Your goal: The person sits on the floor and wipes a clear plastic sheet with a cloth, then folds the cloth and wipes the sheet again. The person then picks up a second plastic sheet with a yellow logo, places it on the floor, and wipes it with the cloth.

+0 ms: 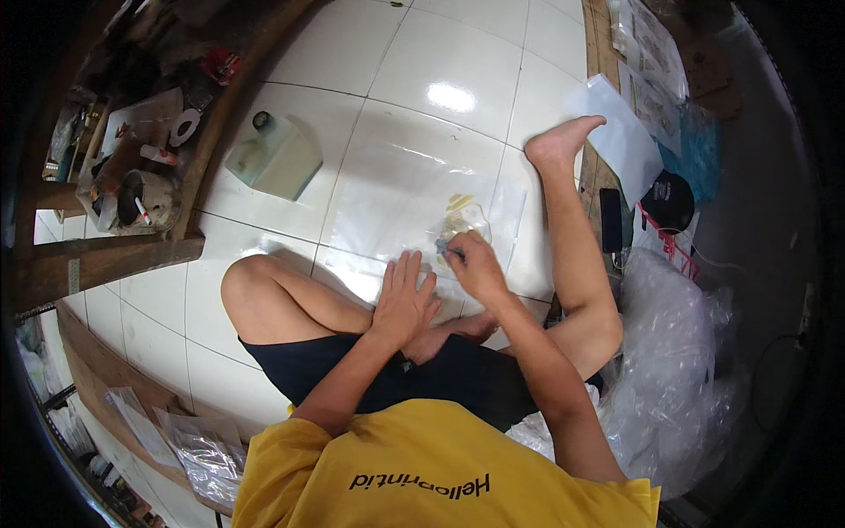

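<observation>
A clear plastic sheet [378,216] lies on the white tiled floor between my legs, with a yellowish printed pattern [462,208] on its right part. My left hand [406,295] is spread flat on the near edge of the sheet, fingers stretched out. Close beside it, my right hand [477,268] is closed in a pinch over the pattern. From its fingertips sticks out a small blue-grey piece [442,247], too small to tell its kind. The fingers partly cover this piece and the lower part of the print.
On the floor at the far left stands a translucent jug [286,163] with a dark cap. A wooden shelf [114,264] on the left bears a tape roll [185,128]. To my right are a phone [610,220], a black cap [669,204] and crumpled clear plastic [669,352].
</observation>
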{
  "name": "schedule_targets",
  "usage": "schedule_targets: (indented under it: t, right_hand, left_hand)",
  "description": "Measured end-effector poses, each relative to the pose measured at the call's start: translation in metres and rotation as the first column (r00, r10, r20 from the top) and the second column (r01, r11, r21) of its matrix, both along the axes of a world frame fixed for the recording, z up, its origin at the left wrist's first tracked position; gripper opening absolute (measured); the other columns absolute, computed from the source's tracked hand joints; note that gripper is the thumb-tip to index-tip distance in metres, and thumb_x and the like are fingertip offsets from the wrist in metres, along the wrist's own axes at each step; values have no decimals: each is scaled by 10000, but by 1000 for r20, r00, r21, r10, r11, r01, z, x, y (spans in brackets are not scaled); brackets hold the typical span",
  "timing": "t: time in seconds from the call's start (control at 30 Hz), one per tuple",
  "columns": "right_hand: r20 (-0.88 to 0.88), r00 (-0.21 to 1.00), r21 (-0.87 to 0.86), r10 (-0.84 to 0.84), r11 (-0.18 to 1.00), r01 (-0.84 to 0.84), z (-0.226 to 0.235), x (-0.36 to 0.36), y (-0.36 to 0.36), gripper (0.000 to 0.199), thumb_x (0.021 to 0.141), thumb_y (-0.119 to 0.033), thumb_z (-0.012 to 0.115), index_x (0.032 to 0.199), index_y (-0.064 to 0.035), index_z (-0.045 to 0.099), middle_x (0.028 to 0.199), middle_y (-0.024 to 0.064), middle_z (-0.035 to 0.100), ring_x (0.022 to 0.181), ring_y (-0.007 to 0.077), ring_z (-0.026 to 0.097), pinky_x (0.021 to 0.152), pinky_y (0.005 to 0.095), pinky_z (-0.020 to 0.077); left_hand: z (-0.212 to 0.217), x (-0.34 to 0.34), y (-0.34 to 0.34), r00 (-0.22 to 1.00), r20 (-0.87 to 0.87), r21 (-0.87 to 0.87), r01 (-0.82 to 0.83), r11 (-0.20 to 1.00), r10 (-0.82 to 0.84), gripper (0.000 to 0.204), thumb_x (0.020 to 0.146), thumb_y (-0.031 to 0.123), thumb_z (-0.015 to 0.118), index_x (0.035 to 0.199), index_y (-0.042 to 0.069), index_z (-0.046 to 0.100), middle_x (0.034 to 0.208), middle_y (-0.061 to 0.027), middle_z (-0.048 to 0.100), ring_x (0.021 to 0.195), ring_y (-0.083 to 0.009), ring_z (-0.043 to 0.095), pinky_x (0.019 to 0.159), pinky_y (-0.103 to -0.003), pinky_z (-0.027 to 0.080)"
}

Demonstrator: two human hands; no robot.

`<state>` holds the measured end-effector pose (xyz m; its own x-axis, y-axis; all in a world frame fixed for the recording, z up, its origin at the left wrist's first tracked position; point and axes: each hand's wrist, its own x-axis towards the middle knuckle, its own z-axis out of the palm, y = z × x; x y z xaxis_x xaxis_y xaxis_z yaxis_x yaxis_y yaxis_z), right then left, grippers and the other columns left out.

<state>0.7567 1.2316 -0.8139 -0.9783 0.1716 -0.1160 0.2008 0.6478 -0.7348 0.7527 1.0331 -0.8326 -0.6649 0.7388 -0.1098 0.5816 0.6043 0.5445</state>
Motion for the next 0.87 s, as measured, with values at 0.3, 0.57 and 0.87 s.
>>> schedule_targets:
  t: [0.3, 0.57, 0.87]
  right_hand:
    - [-30, 995, 15, -93, 996, 93, 3, -13, -5, 93, 888, -46, 669, 966, -4, 638, 928, 197, 595, 839, 398, 603, 747, 457, 486]
    - [-41, 986, 158, 161, 975, -153, -19, -6, -22, 102, 850, -5, 673, 946, -3, 639, 915, 190, 582, 864, 390, 615, 762, 464, 506]
    - [-65, 996, 323, 67, 945, -43, -50, -67, 18, 250, 803, -29, 614, 1048, -26, 666, 935, 199, 612, 926, 397, 600, 851, 490, 491]
  left_hand:
    - [-22, -55, 14, 991, -92, -194, -116, 974, 100, 1031, 849, 570, 669, 1553, -59, 256, 1636, -284, 178, 1532, -444, 120, 1218, -613, 106]
    - [-25, -32, 9, 986, -80, -198, -159, 967, 145, 1079, 859, 632, 625, 1555, -85, 218, 1644, -292, 133, 1543, -436, 67, 1221, -613, 58]
    - [-29, -25, 7, 983, -41, -214, -182, 960, 178, 1088, 877, 676, 584, 1582, -49, 182, 1673, -237, 91, 1556, -401, 10, 1229, -598, 14]
